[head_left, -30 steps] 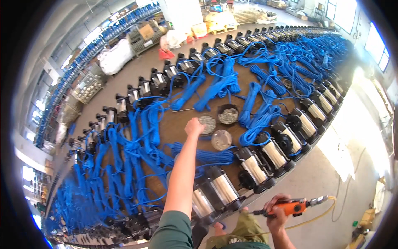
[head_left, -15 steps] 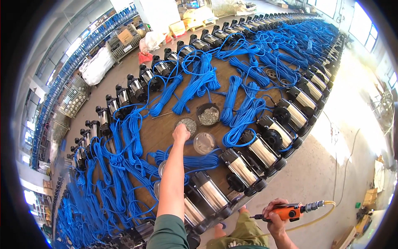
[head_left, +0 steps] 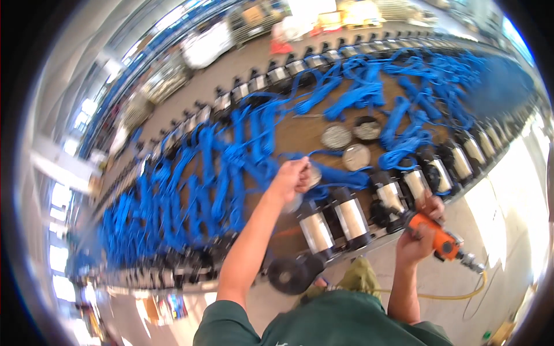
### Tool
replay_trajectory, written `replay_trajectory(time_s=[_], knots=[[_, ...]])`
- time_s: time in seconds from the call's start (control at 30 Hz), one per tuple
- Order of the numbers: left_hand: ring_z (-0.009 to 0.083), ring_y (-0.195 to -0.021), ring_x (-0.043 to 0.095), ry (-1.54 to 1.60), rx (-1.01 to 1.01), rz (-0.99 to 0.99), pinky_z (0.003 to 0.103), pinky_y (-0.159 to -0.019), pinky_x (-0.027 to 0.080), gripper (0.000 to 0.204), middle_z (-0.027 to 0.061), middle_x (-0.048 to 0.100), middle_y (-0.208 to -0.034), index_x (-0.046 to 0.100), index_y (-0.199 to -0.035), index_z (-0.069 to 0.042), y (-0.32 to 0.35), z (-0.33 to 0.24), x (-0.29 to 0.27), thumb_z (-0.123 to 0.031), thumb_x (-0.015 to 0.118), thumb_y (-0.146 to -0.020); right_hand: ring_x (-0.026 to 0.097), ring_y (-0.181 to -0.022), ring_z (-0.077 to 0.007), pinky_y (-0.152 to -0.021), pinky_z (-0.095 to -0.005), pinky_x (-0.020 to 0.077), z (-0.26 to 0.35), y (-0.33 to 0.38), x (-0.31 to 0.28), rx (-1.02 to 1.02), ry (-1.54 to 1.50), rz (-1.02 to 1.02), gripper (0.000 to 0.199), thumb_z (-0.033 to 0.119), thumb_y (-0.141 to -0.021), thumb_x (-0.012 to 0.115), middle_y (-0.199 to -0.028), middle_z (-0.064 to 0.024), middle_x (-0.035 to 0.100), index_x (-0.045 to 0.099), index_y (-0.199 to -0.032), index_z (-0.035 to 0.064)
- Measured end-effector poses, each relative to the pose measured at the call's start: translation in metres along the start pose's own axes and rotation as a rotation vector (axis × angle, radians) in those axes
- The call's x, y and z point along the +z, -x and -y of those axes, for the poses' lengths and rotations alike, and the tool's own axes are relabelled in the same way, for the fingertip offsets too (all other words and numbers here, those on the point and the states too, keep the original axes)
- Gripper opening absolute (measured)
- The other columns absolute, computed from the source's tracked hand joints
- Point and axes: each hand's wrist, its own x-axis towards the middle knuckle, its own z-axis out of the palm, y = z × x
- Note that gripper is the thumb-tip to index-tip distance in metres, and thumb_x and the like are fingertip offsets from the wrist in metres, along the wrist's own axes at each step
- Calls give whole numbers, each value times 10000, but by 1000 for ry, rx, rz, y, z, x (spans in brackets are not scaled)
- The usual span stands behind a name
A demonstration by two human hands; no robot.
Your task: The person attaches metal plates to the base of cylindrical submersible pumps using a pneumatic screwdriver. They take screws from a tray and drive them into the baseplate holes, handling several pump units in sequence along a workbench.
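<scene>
My left hand [head_left: 293, 177] is closed, fingertips pinched together, above the near edge of the table; whatever is between the fingers is too small and blurred to make out. My right hand [head_left: 418, 242] grips an orange air screwdriver [head_left: 437, 236], its yellow hose trailing from the back end. The tool's tip points left toward a row of steel-bodied pumps with black ends, such as this pump [head_left: 350, 216]. Beyond my left hand stand a dish of small metal parts [head_left: 336, 137], a dark bowl [head_left: 367, 129] and a round pale container [head_left: 356, 157].
Bundles of blue cord [head_left: 234, 167] cover much of the brown tabletop [head_left: 309, 135]. Pumps line both long edges of the table. A black round-ended pump [head_left: 288, 274] juts out near my body. White sacks [head_left: 209, 45] and wire crates stand across the aisle.
My left hand has drawn back from the dish of small parts toward the near edge. The right hand has raised the screwdriver to the pumps' level. The view has swung left and blurred.
</scene>
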Motion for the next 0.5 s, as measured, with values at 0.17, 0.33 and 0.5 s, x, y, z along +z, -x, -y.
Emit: replay_trajectory(time_s=[0.17, 0.33, 0.5], knots=[[30, -465, 310, 316, 133, -26, 188, -405, 218, 219, -35, 458, -643, 529, -779, -96, 187, 59, -20, -243, 605, -922, 550, -1039, -263, -907, -379, 437, 18, 48, 71, 278, -286, 87, 346, 117, -794, 487, -1274, -208, 495, 516, -1114, -13], [27, -469, 349, 480, 196, -111, 178, -400, 232, 180, 73, 637, -808, 611, -1010, 13, 272, 120, -28, -119, 638, -892, 464, -687, -112, -712, -308, 413, 18, 117, 99, 585, -575, 369, 312, 103, -804, 497, -979, -89, 489, 492, -1097, -5], [32, -485, 339, 644, 244, -152, 184, -416, 252, 186, 84, 612, -807, 587, -1068, 18, 290, 156, -18, -119, 537, -953, 488, -601, -126, -637, -309, 447, 40, 168, 118, 664, -425, 375, 346, 164, -769, 570, -892, -81, 536, 514, -1077, 17]])
